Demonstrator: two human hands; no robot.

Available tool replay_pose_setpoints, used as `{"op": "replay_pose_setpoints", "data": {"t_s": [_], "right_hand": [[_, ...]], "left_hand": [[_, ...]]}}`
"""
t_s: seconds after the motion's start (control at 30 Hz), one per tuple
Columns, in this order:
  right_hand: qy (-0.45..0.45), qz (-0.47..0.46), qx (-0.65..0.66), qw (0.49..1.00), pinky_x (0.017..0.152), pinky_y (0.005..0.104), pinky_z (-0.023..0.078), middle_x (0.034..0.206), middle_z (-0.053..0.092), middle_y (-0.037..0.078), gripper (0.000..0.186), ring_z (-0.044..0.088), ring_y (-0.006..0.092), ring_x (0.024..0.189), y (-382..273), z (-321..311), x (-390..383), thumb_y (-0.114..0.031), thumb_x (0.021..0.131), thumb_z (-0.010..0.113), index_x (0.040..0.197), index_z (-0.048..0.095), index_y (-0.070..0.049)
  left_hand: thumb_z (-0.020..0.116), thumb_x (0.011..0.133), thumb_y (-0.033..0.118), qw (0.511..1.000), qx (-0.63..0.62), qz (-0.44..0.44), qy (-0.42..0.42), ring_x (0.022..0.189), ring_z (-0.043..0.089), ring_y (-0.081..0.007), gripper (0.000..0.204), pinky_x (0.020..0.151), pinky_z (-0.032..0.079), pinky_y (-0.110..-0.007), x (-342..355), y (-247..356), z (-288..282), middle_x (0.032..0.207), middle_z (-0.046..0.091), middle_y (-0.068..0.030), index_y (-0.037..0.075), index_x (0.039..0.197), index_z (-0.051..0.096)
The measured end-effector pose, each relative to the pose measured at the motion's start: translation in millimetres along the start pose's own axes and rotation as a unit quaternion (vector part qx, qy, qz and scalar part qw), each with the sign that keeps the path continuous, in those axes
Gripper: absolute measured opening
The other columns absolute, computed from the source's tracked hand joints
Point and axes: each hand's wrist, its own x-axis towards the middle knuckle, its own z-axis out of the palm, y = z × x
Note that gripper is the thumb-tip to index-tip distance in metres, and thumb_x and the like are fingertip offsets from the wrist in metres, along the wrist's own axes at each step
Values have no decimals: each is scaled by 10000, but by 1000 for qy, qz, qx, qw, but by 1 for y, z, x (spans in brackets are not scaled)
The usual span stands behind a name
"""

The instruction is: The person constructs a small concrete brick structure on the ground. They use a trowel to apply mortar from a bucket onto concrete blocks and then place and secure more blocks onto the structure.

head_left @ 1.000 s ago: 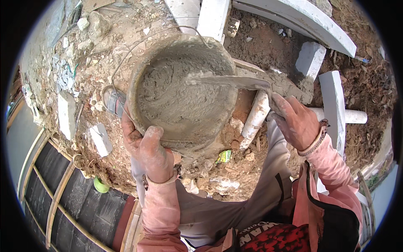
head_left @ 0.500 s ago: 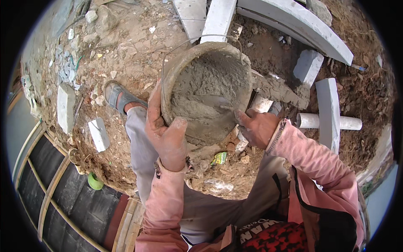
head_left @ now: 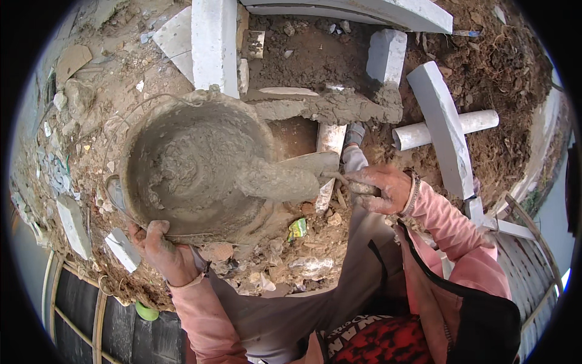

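My right hand [head_left: 385,188] is closed around the handle of a trowel [head_left: 321,161]. A heap of wet grey mortar [head_left: 282,181] lies on its blade, which is level over the right rim of a round bucket [head_left: 138,158]. More mortar [head_left: 194,155] fills the inside of the bucket, with a rough, stirred surface. My left hand [head_left: 162,252] grips the bucket's near left rim, thumb on top; some of its fingers are hidden behind the rim. The thin wire handle [head_left: 115,130] hangs at the bucket's left side.
A strip of fresh mortar [head_left: 345,106] runs beyond the bucket, between a long white block [head_left: 215,48] and a smaller block [head_left: 387,54]. Another block [head_left: 442,127] lies over a white pipe [head_left: 481,123]. A green packet [head_left: 297,229] and rubble lie near my legs.
The trowel has come up out of the bucket loaded with mortar and moved right. My left hand remains on the rim, while the view has shifted, placing the bucket further left.
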Motion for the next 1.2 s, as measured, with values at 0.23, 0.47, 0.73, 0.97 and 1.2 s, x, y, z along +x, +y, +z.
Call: {"op": "replay_pose_setpoints", "data": {"t_s": [0.23, 0.47, 0.73, 0.97, 1.2], "right_hand": [[172, 82, -293, 937, 731, 419, 556, 1024, 600, 128, 584, 647, 336, 840, 147, 28, -42, -238, 762, 698, 1305, 528, -104], [225, 285, -385, 849, 746, 425, 543, 1054, 563, 78, 449, 623, 291, 956, 294, 66, -12, -252, 794, 689, 1221, 564, -190], [241, 351, -331, 842, 724, 467, 524, 1057, 527, 96, 455, 617, 323, 914, 293, 73, -54, -217, 791, 651, 1230, 530, -200], [347, 331, -116, 870, 743, 378, 511, 1010, 656, 217, 409, 642, 302, 846, 299, 124, -81, -235, 904, 555, 1266, 551, -45], [385, 347, 346, 782, 529, 322, 477, 809, 647, 92, 267, 594, 196, 596, 296, 187, -6, -204, 909, 496, 1093, 610, -47]], "left_hand": [[464, 722, -104, 995, 71, 37, 60, 965, 618, -217, 653, 791, 581, -352, 16, 8, -22, 1134, 588, -116, 27, 1360, 413], [468, 725, -105, 994, 86, 44, 45, 991, 618, -248, 559, 866, 569, -373, 17, 6, -15, 1154, 584, -130, 12, 1271, 483], [491, 713, -103, 999, 53, -3, 8, 992, 618, -257, 532, 897, 545, -388, 15, 11, -20, 1133, 587, -156, -31, 1240, 492], [502, 712, -94, 996, 69, 18, 48, 998, 586, -229, 551, 921, 516, -379, 14, 13, -20, 1108, 584, -107, 13, 1253, 488], [496, 683, -95, 994, 100, 29, 24, 1060, 567, -232, 609, 944, 515, -382, 12, 14, -18, 1167, 571, -138, -21, 1287, 465]]}}
